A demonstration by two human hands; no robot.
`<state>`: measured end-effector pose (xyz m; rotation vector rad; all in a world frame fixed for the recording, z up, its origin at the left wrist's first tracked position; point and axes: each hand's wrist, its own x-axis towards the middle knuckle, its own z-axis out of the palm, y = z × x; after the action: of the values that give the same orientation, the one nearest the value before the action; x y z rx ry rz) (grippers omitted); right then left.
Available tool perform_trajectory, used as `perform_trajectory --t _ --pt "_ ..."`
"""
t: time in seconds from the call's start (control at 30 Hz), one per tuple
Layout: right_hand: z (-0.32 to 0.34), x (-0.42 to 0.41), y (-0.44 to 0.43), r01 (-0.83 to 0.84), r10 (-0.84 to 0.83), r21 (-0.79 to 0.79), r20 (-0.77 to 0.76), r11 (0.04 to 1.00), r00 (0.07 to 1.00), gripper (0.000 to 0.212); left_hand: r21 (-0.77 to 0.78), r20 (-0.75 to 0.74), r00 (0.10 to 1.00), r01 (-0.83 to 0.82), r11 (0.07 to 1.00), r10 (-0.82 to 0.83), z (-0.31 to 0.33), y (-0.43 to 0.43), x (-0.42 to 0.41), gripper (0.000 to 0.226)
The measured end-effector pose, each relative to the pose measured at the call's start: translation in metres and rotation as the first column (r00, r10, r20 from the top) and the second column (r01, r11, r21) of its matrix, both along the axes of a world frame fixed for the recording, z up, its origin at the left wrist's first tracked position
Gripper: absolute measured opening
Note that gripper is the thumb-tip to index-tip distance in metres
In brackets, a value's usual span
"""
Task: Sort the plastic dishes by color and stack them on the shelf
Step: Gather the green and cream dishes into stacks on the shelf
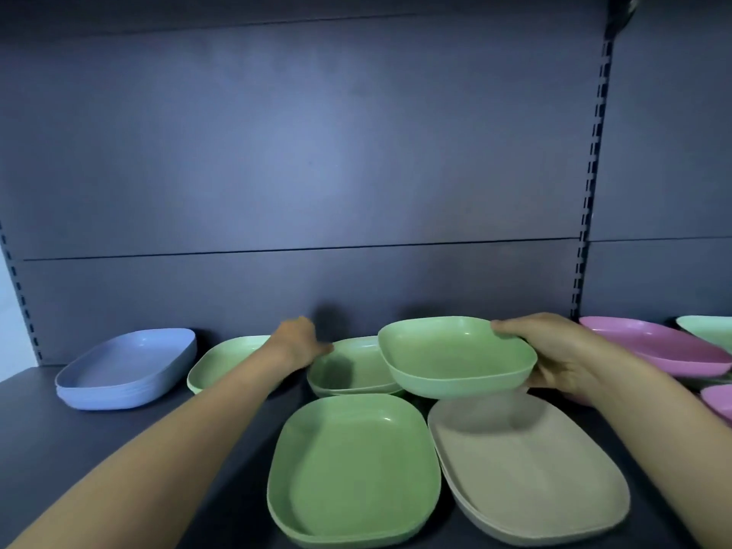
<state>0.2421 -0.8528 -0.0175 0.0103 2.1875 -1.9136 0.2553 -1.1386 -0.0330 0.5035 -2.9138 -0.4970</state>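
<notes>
Head view: your right hand (562, 358) holds the lifted green dish (455, 356) by its right rim. The thumb lies over the top edge and the fingers (550, 380) are clamped underneath. The dish hangs clear of the shelf (119, 449), slightly tilted, above the middle of it. It overlaps the right side of the green dish stack (348, 370) from this angle.

Your left hand (297, 342) reaches toward the back edge of the shelf and meets the back-left rim of that green dish stack. One fingertip shows at the rim. You cannot tell from here whether the fingers are curled round the rim or only resting against it.

Near the front edge, a large green plate (352, 469) lies flat. Just beside it on the right are the beige plates (527, 469), nested in a low pile, and the two nearly touch.

Toward the back left corner sits a neat pile of blue plates (126, 370). Between it and the green dish stack, a pale green dish (222, 362) lies partly hidden behind your left forearm.

Along the right side, beyond your right wrist, the pink plates (653, 346) sit close to the back edge. A mint dish (709, 330) is cut off by the frame behind them. A small pink dish (719, 402) shows only its rim at the right edge of the picture.

The dark back panel (317, 152) rises behind everything, with a slotted upright (594, 172) on its right.
</notes>
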Motion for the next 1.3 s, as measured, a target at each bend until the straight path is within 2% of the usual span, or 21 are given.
perform_trajectory --t 0.07,0.13,0.33,0.53,0.7,0.87,1.1,1.3 --pt "-0.001 -0.007 -0.002 0.016 -0.016 -0.007 0.010 1.000 1.000 0.025 -0.065 0.087 0.996 0.025 0.998 -0.019 -0.003 0.001 -0.008 0.044" --pt "-0.003 -0.013 -0.003 0.026 -0.025 -0.015 0.017 1.000 1.000 0.026 -0.064 0.133 0.990 0.045 0.997 -0.036 -0.007 -0.001 -0.016 0.042" --pt "-0.008 -0.018 -0.005 0.062 -0.062 -0.018 0.017 0.998 0.998 0.019 0.209 0.142 0.986 0.058 0.976 -0.089 -0.014 -0.021 -0.033 0.038" --pt "-0.019 -0.013 -0.002 0.109 -0.105 -0.108 0.047 0.988 0.993 0.020 0.413 0.032 0.989 0.118 0.903 -0.144 -0.008 -0.025 -0.034 0.026" --pt "-0.017 -0.006 0.003 0.112 -0.105 -0.185 0.046 0.976 0.993 0.018 0.367 -0.113 0.992 0.094 0.926 -0.056 0.009 -0.023 -0.029 0.028" --pt "-0.005 0.007 0.004 0.111 -0.118 -0.215 -0.018 0.970 0.993 0.017 0.311 -0.240 0.970 0.044 0.949 0.034 0.034 -0.021 -0.010 0.029" --pt "0.014 0.041 0.017 0.096 -0.118 -0.279 -0.063 0.955 0.991 0.015 0.407 -0.297 0.952 0.053 0.912 0.077 0.046 -0.010 0.047 0.023" --pt "0.018 0.069 0.020 0.050 -0.077 -0.311 -0.076 0.949 0.994 0.016 0.461 -0.287 0.952 0.039 0.886 0.108 0.037 0.007 0.102 0.017"
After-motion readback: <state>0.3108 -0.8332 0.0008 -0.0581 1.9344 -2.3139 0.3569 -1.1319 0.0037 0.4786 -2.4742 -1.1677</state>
